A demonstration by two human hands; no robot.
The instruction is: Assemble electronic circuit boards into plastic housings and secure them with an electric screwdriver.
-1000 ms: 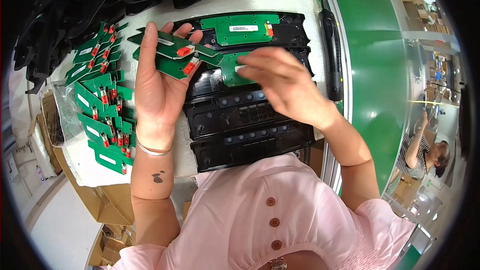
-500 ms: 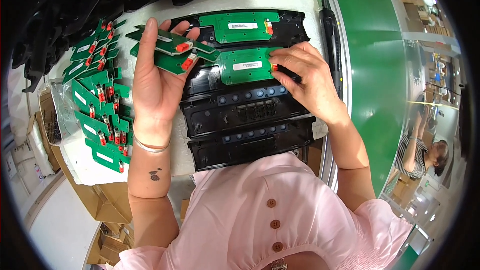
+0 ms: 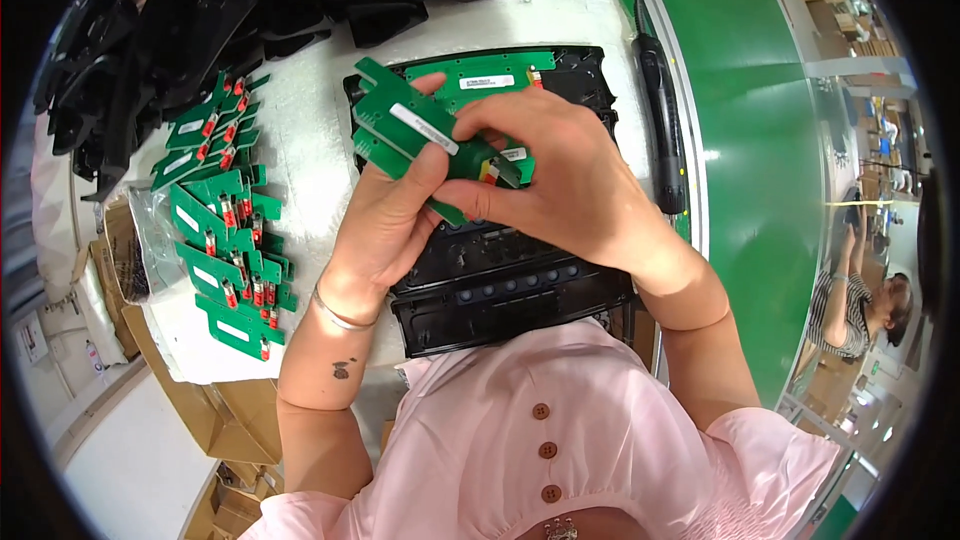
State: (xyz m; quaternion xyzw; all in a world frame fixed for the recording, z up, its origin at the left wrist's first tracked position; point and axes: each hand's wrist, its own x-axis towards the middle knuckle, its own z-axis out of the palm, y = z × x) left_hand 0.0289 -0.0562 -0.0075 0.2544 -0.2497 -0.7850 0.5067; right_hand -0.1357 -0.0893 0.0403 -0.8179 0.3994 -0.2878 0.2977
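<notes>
The left hand (image 3: 390, 205), partly hidden, and right hand (image 3: 570, 170) grip green boards (image 3: 388, 120) above the middle of the surface (image 3: 320, 130), covering most of another board (image 3: 515, 154) beneath; loose boards (image 3: 198, 258) crowd its left edge.

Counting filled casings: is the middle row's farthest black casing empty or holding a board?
Holding one: a green board lies in the farthest black casing, white label facing up. The right hand hides part of it.
</notes>
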